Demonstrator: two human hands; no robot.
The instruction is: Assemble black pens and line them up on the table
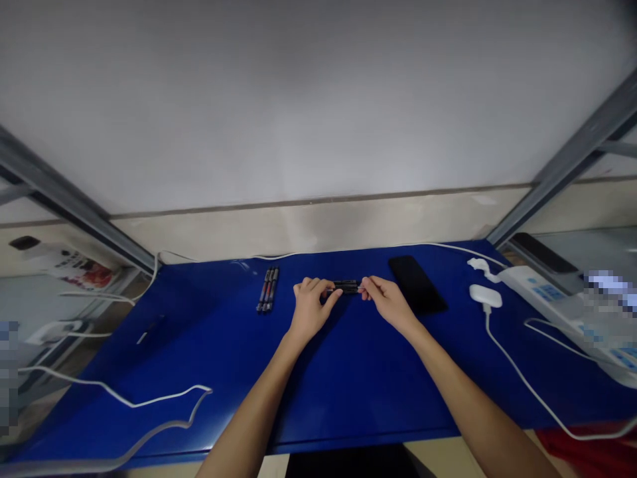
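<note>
A small bundle of black pens [346, 287] lies sideways over the blue desk [348, 372], between my two hands. My left hand [311, 304] is closed on its left end, thumb and fingers pinching. The right end is pinched by my right hand [389, 300]. Fingers cover both ends, so I cannot tell exactly how many pens are in the bundle. To the left of my left hand, three dark pens [267, 290] lie side by side, pointing away from me.
A black phone [417, 284] lies right of my right hand. Farther right are a white earbud case [486, 296] on a cable and a white power strip [557, 305]. A dark pen-like object [150, 330] and a white cable [164, 398] lie on the left. The wall [318, 226] borders the back.
</note>
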